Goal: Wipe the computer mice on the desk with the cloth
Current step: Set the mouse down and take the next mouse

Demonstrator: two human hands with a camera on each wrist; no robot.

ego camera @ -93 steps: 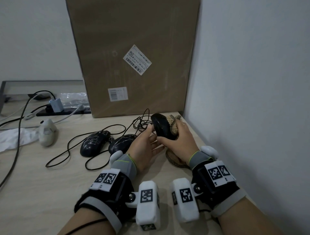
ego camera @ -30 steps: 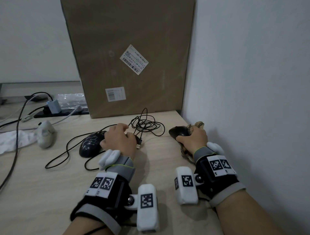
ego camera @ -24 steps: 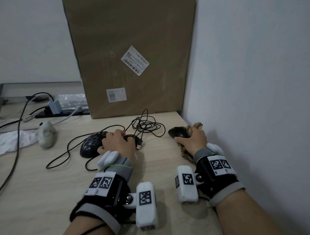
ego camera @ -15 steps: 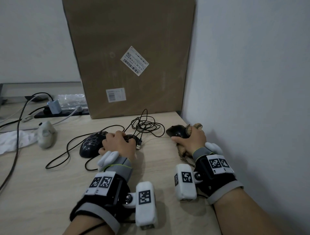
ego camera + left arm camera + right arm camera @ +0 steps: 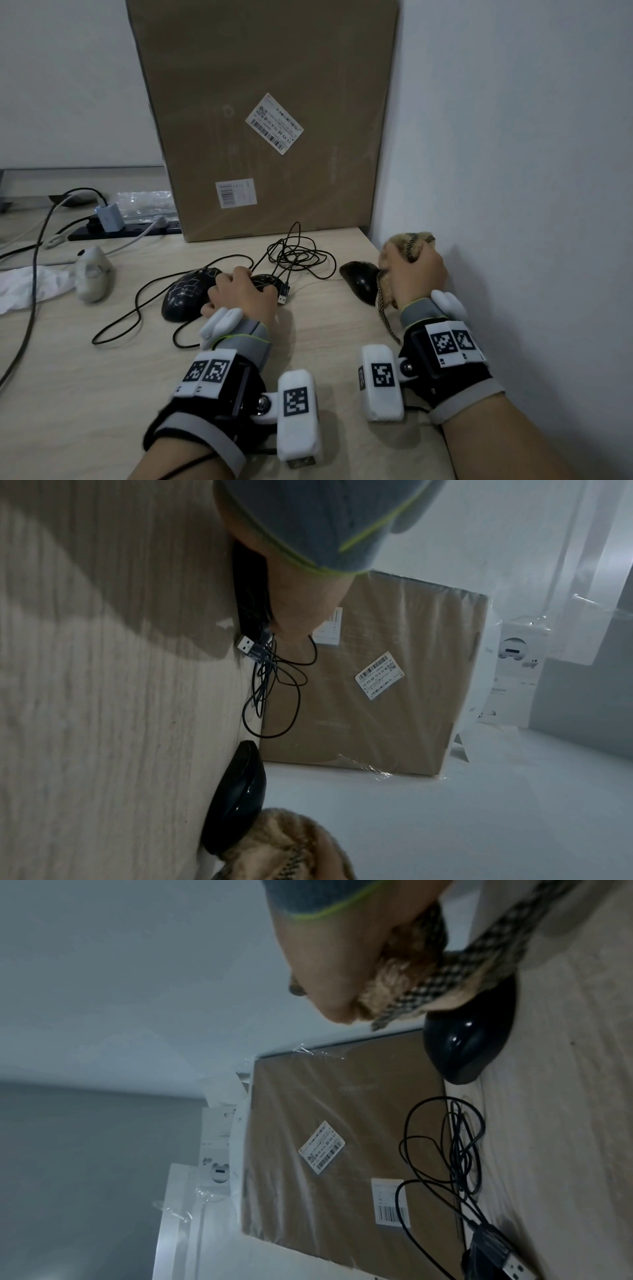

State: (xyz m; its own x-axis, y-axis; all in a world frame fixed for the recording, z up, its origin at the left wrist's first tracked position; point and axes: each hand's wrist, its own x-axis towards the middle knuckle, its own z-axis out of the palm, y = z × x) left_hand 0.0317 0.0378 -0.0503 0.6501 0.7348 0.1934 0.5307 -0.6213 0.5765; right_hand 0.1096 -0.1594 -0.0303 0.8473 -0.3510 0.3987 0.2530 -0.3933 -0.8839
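Note:
My right hand grips a bunched tan cloth with a checked edge, raised just above and to the right of a glossy black mouse lying on the desk by the wall. A tail of the cloth hangs past my wrist. The right wrist view shows the cloth in my fist over that mouse. My left hand curls over a second black wired mouse. A third black mouse with pale line markings lies just left of it. A white mouse sits further left.
A tall cardboard box stands at the back of the wooden desk. Tangled black cables with a USB plug lie between the hands. The wall is close on the right. A power strip and a white rag lie far left.
My right hand set the black mouse down by the wall, then lifted off it with the cloth. My left hand moved onto the middle mouse and stays there.

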